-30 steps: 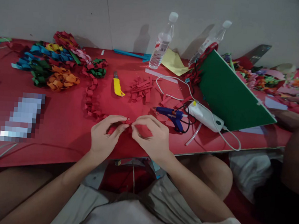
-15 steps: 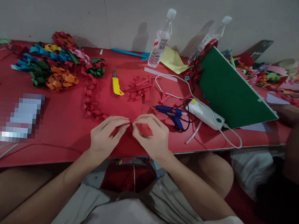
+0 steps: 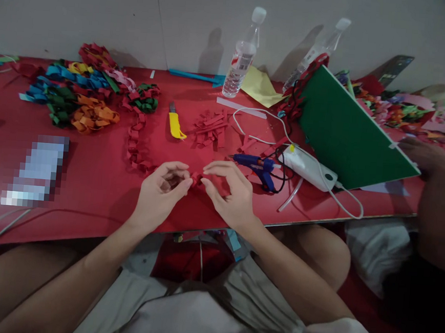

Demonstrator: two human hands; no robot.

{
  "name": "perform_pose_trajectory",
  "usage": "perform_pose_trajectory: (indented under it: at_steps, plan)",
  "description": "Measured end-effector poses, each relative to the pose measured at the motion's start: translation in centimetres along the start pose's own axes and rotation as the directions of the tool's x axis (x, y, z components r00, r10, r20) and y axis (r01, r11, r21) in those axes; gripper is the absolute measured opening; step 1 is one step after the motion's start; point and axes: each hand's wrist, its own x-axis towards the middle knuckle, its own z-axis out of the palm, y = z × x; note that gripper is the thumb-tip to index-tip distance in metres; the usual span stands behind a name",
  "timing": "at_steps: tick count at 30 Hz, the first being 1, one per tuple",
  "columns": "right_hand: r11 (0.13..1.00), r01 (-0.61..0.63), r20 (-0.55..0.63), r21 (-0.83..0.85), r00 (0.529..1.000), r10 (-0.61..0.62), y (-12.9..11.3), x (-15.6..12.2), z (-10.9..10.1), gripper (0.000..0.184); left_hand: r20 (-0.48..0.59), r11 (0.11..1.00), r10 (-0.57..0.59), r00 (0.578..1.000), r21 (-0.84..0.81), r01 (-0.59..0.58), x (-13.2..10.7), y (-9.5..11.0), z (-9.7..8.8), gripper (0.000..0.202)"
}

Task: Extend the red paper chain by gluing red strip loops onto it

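Your left hand [image 3: 159, 192] and your right hand [image 3: 230, 195] meet over the red table [image 3: 90, 187], close to its near edge. Both hands pinch one small red paper loop [image 3: 196, 179] between fingertips and thumbs. Your other fingers are curled in, so each hand is closed on the loop. The loop sits just in front of the blue glue gun [image 3: 255, 166], a little to its left.

A red paper chain [image 3: 136, 144] runs away from your left hand, well to the left of the glue gun, toward a pile of colored paper chains [image 3: 77, 93] (blue, green, orange, yellow and red ones) at the far left. A yellow box cutter [image 3: 175, 124] lies behind the glue gun and to its left. A heap of cut red paper strips [image 3: 211, 128] lies just behind the glue gun.

Just to the right of the glue gun is a white power adapter [image 3: 309, 168] with a white cord [image 3: 256, 123]. Further right a green board [image 3: 344, 132] stands tilted. Two clear water bottles stand far behind the glue gun by the wall: one bottle [image 3: 242, 55] straight behind it, a second bottle [image 3: 316, 51] behind the green board. A yellow paper sheet [image 3: 261, 87] lies between them.

Another person's hand [image 3: 426, 151] rests at the right edge of the green board.
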Motion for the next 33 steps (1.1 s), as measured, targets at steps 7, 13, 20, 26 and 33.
perform_pose_trajectory:
  at_steps: [7, 13, 20, 26, 33]
  plan:
    - [0.981, -0.175, 0.024, 0.085, 0.985, 0.174, -0.6, -0.8, 1.5, 0.007, -0.103, 0.991, 0.126, 0.987, 0.046, -0.122, -0.6, -0.7, 1.1, 0.021]
    - [0.928, -0.283, 0.044, 0.241, 0.959, 0.281, 0.3, -1.0, 1.7, 0.002, 0.012, 0.951, 0.244, 0.97, 0.191, -0.242, -1.1, -0.7, 1.0, 0.028]
    - [0.812, -0.44, 0.221, 0.384, 0.897, 0.382, 0.7, -0.7, 0.7, 0.005, 0.259, 0.747, 0.394, 0.882, 0.469, -0.471, -0.5, -0.5, 0.1, 0.037]
    - [0.741, -0.502, 0.287, 0.446, 0.864, 0.413, 0.7, -0.6, 0.7, 0.013, 0.214, 0.752, 0.419, 0.883, 0.463, -0.469, -0.4, -1.4, 0.1, 0.03]
    - [0.742, -0.473, 0.288, 0.475, 0.88, 0.377, 1.2, -0.8, 0.9, 0.019, 0.233, 0.751, 0.422, 0.876, 0.452, -0.482, -0.2, -1.5, -0.1, 0.03]
